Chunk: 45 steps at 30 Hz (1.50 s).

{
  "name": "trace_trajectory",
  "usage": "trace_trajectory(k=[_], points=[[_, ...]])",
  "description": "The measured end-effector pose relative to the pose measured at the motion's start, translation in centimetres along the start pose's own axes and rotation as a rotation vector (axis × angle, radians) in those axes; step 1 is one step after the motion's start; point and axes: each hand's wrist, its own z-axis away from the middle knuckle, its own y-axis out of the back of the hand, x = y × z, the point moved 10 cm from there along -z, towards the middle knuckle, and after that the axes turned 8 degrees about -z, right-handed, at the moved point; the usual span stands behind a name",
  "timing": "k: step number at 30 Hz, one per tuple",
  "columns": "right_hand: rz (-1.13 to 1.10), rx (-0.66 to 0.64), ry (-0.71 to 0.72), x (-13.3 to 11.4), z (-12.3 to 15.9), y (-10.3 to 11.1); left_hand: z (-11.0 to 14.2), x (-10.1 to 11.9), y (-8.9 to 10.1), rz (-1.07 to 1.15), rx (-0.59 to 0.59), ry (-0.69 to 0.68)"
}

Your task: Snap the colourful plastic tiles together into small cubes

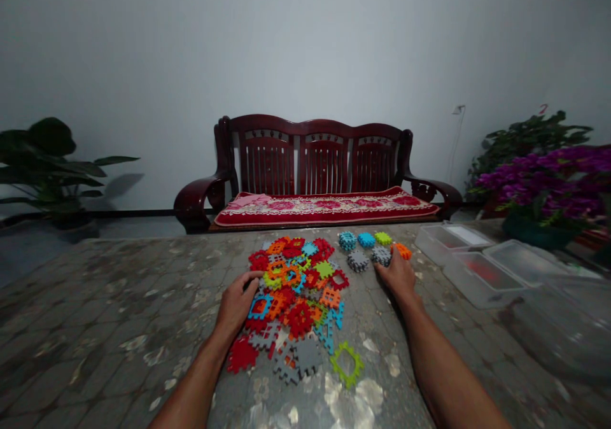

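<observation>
Two bare hands reach across a stone-patterned table (109,308) from the bottom of the view. Nearest, a lime frame tile (346,365) lies at the near edge of a loose heap of notched plastic tiles (296,295) in red, orange, teal, grey and lime. The left hand (235,305) rests on the heap's left side, its fingers (251,280) curled over the tiles; whether they grip one cannot be told. The right hand (398,273) sits just right of the heap, fingers (386,258) spread and reaching a grey tile (381,255) and an orange tile (401,251); whether they hold either is unclear. Beside these lie another grey tile (358,261) and a row of teal, blue and lime tiles (366,240). Clear plastic boxes (480,279) stand further right on the table. Beyond are a dark red wooden bench (315,161) with a red cushion (324,209), a leafy plant (48,168), purple flowers (544,181) and a pale wall (305,47).
</observation>
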Motion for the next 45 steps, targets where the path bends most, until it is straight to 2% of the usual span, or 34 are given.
trace_trajectory(k=[14, 17, 22, 25, 28, 31, 35, 38, 41, 43, 45], points=[[-0.088, 0.016, 0.027, 0.7, 0.1, -0.6, 0.1, 0.2, 0.2, 0.025, 0.021, 0.009], [-0.150, 0.088, 0.045, 1.0, 0.2, -0.1, 0.1, 0.4, 0.2, 0.041, 0.013, 0.017], [-0.287, 0.260, 0.115, 0.8, 0.7, 1.9, 0.2, 0.6, 0.2, 0.064, 0.007, 0.008], [-0.374, 0.300, 0.218, -0.8, 2.0, 2.7, 0.3, 0.7, 0.4, 0.075, 0.020, -0.006], [-0.416, 0.219, 0.427, -4.2, 4.2, 2.3, 0.8, 1.4, 1.5, 0.074, 0.112, -0.062], [-0.434, 0.099, 0.630, -7.7, 6.9, 1.4, 1.7, 3.3, 2.5, 0.049, 0.183, -0.187], [-0.462, 0.040, 0.707, -9.8, 8.8, 0.7, 2.8, 6.8, 2.6, 0.031, 0.164, -0.300], [-0.446, 0.007, 0.745, -10.7, 9.5, 0.2, 4.3, 10.1, 1.6, -0.004, 0.045, -0.389], [-0.433, -0.032, 0.752, -10.8, 9.6, -0.5, 7.5, 12.7, -0.8, -0.112, -0.228, -0.538], [-0.434, -0.051, 0.730, -10.6, 9.5, -1.0, 10.5, 13.1, -2.2, -0.203, -0.381, -0.652], [-0.427, -0.069, 0.699, -10.6, 9.4, -1.7, 13.2, 12.5, -3.3, -0.296, -0.488, -0.750]])
